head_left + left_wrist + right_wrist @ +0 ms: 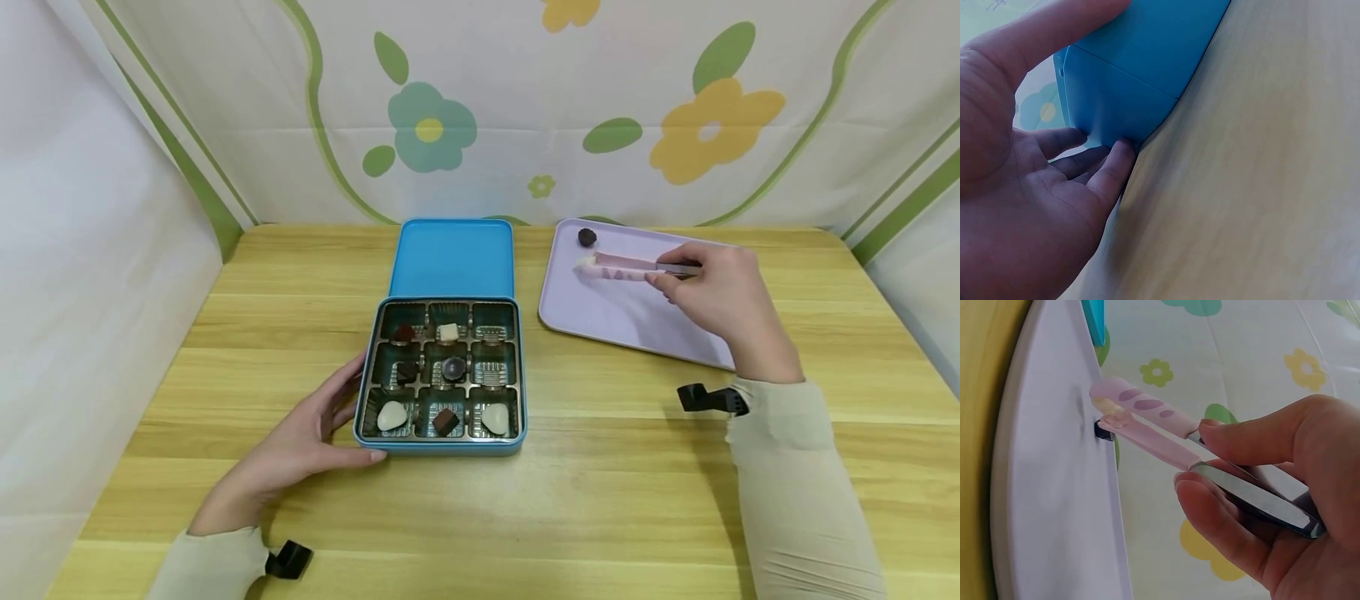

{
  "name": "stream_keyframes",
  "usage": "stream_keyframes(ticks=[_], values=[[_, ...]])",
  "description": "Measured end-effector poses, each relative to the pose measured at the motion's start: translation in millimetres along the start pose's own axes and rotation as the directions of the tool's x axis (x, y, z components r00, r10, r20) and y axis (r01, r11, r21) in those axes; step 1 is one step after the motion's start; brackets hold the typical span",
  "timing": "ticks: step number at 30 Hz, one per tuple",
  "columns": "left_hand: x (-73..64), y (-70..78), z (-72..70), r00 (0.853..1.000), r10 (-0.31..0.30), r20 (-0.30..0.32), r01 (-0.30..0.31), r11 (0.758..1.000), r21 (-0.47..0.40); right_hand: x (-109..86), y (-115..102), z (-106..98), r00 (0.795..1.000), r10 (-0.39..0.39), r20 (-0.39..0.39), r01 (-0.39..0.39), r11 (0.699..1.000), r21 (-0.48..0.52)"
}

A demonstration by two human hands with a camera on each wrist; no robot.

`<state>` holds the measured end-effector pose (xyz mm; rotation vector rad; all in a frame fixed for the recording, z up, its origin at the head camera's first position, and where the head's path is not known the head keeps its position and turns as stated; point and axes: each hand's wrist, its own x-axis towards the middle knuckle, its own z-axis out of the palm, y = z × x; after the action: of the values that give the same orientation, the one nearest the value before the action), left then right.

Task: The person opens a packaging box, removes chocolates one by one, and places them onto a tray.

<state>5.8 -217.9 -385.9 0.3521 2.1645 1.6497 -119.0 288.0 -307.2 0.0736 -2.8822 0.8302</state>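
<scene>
My right hand (716, 287) pinches tongs (1160, 437) with pink tips and metal handles above the lilac tray (637, 321). Between the tong tips is a small whitish piece (1116, 419), partly covered by them. Near the tray's far left corner lies a dark round chocolate (587, 237). My left hand (300, 442) holds the near left corner of a blue tin (450, 448), thumb along the front wall and fingers against the left wall. Several chocolates sit in the tin's gold divided insert, among them a white one (392, 415), a brown cube (446, 422) and a dark ball (453, 368).
The tin's blue lid (453, 257) lies open behind it, toward the back edge of the wooden table (585, 483). A flower-patterned cloth (525, 100) hangs behind the table. The tray stands to the right of the tin, with table surface between them.
</scene>
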Motion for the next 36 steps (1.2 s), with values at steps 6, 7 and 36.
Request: stream_keyframes(ticks=[6, 7, 36], values=[[-0.7, 0.1, -0.1, 1.000, -0.003, -0.004, 0.003, 1.000, 0.004, -0.4, -0.1, -5.7, 0.994, 0.055, 0.091, -0.062, 0.995, 0.079], [-0.7, -0.1, -0.2, 1.000, -0.002, -0.004, 0.002, 1.000, 0.003, -0.2, 0.3, -6.2, 0.992, 0.070, 0.101, -0.080, 0.992, 0.094], [0.8, 3.2, 1.6, 1.000, 0.017, -0.009, -0.017, 1.000, -0.010, 7.8, 13.0, 6.2, 0.960, 0.240, 0.142, -0.277, 0.881, 0.384]])
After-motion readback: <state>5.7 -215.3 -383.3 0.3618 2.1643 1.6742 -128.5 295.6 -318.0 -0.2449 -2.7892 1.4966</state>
